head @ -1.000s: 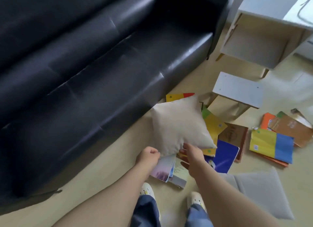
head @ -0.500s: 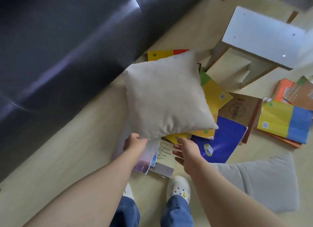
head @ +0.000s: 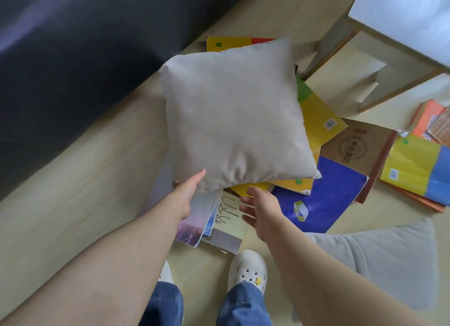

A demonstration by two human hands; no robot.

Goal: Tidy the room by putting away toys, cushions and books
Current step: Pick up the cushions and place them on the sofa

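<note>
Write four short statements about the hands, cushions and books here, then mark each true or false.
1. The left hand holds the beige cushion by its near corner. True.
2. The right hand grips a book. False: its fingers are spread and it holds nothing.
3. A grey cushion lies on the floor beside the right arm. True.
4. The beige cushion sits on the sofa. False: it is held over the books scattered on the floor, in front of the sofa.
</note>
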